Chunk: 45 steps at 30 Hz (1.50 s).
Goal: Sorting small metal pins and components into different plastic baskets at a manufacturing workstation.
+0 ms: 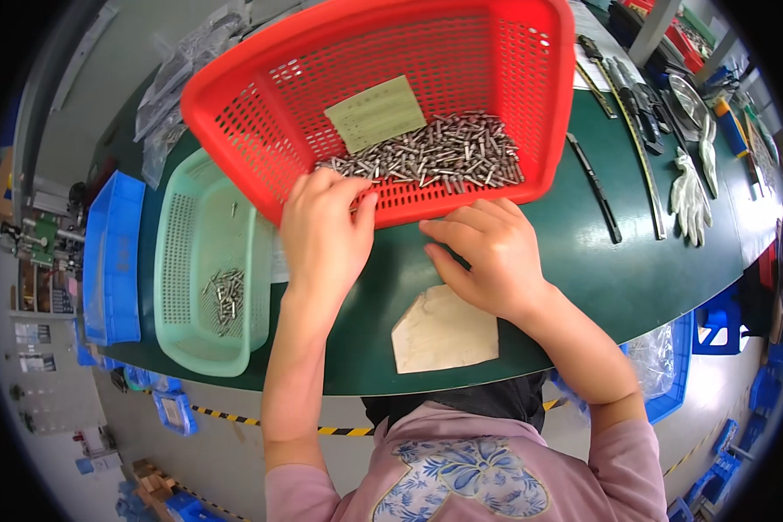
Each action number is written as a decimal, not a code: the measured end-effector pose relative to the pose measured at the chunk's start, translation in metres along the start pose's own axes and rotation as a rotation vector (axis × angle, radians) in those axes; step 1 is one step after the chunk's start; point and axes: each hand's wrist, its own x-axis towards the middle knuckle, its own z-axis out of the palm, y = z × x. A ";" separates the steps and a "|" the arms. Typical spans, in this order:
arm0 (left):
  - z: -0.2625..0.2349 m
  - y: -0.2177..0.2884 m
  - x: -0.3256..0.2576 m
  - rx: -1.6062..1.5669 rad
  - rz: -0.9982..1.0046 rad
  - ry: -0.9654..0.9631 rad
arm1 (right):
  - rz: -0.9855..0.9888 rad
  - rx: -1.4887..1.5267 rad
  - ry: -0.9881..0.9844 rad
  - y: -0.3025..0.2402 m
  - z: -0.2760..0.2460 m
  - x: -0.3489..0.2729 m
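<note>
Evidently the green table (pixel 600 283) was the largest item, spanning the work area. Next in size, the red basket (pixel 418 209) stood tilted toward the person, with a light green basket (pixel 198 217) to its left and a blue bin (pixel 113 261) farther left. The left hand (pixel 322 228) was at the red basket's front rim, fingers bent and thumb near the index finger; whether it gripped a piece could not be told. The right hand (pixel 493 252) was loosely curled by the same rim, thumb apart from the fingers, with nothing seen in it. A beige pad (pixel 446 335) lay just below. Smaller, a pale card (pixel 376 113) leaned above the metal pins (pixel 444 152) heaped in the red basket; fewer pins lay in the green one. Judgement: light fingertip pinches at the heap's edge suited such small pieces, with the tilted basket left undisturbed.
</note>
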 end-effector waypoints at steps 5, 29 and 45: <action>0.039 -0.003 0.032 0.066 0.035 -0.064 | 0.084 -0.057 0.068 0.004 -0.001 0.005; 0.026 0.002 -0.024 -0.192 0.049 0.111 | 0.061 -0.496 0.032 0.044 0.005 0.027; 0.043 0.011 0.009 -0.207 0.472 0.121 | 0.362 -0.040 0.102 0.037 -0.021 0.018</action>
